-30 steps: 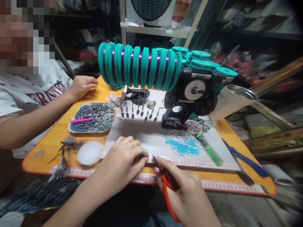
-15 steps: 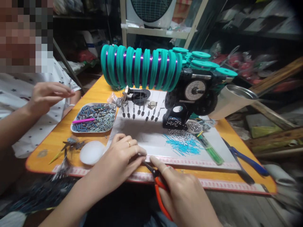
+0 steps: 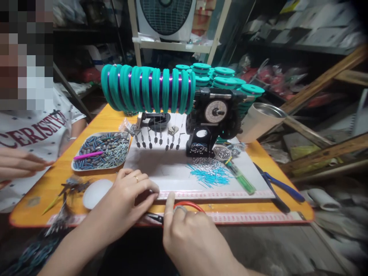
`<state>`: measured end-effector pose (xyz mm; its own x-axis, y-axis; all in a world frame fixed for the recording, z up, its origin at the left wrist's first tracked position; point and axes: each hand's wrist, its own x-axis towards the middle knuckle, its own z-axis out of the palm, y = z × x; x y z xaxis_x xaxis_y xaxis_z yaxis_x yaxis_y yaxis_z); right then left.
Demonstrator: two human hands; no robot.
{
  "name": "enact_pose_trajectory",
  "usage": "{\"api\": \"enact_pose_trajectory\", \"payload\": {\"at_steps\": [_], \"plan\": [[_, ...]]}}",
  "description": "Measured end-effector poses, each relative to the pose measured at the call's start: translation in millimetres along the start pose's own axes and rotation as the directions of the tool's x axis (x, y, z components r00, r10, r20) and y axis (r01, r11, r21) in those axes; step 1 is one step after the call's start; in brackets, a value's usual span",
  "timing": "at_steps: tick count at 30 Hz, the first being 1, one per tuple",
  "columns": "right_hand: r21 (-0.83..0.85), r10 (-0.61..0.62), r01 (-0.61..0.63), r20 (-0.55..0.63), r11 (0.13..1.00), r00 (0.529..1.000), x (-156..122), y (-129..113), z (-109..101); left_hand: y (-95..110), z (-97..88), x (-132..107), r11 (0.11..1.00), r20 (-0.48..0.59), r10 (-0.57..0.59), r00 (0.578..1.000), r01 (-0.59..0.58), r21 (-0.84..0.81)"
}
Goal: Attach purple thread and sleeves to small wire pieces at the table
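My left hand [image 3: 135, 191] rests at the front edge of a white board [image 3: 172, 168], thumb and fingers pinched together. Whatever lies between these fingertips is too small to make out. My right hand [image 3: 192, 226] is closed around red-handled scissors [image 3: 188, 204], its index finger stretched toward the pink measuring tape [image 3: 198, 194] along the board's edge. Dark blades point left, below my left fingertips. Behind my hands stands a black machine [image 3: 205, 128] with a row of teal spools [image 3: 149, 90] wound with purple. Small dark weights [image 3: 155, 140] hang on lines under it.
At left are a tray of beads [image 3: 100, 163] with a pink pen [image 3: 87, 155], and a white dish [image 3: 96, 193]. Blue sticks [image 3: 208, 176], a green-handled cutter [image 3: 244, 182] and blue-handled pliers [image 3: 283, 188] lie at right. A co-worker's hand [image 3: 23, 163] is at far left.
The scissors have turned in my right hand and their blades have moved left, away from my left fingertips. The co-worker's hand has dropped and moved left. The view has shifted slightly.
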<state>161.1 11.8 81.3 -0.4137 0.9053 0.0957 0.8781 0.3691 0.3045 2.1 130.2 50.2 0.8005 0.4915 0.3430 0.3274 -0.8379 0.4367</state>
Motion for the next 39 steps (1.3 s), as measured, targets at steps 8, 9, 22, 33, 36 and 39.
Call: {"api": "enact_pose_trajectory", "payload": {"at_steps": [8, 9, 22, 33, 36, 39], "plan": [[0.137, 0.066, -0.064, -0.013, 0.989, 0.998, 0.7, -4.8, 3.1, -0.3, -1.9, -0.3, 1.0, 0.037, -0.019, 0.999, 0.019, 0.014], [0.123, 0.059, -0.057, -0.012, 0.991, 0.998, 0.5, -4.6, 3.4, -0.4, -2.0, -0.2, 1.0, 0.036, -0.024, 0.999, 0.024, 0.013], [-0.006, 0.022, -0.022, -0.025, 1.0, 0.999, -6.0, -6.3, 14.8, 1.9, 1.9, 0.5, 0.999, -0.016, -0.047, 0.999, 0.046, -0.012], [-0.084, -0.013, 0.008, -0.061, 0.996, 0.998, -6.5, -3.6, 11.0, 2.3, 6.3, 2.1, 0.997, -0.04, -0.075, 0.996, 0.075, -0.001], [-0.105, -0.019, 0.014, -0.044, 0.994, 0.999, -7.0, -3.3, 10.3, 1.8, 7.0, 2.3, 0.997, -0.045, -0.073, 0.996, 0.073, -0.008], [-0.124, -0.022, 0.018, -0.03, 0.992, 0.999, -6.9, -3.5, 8.9, 0.4, 8.0, 2.0, 0.999, -0.049, -0.051, 0.997, 0.05, -0.018]]}}
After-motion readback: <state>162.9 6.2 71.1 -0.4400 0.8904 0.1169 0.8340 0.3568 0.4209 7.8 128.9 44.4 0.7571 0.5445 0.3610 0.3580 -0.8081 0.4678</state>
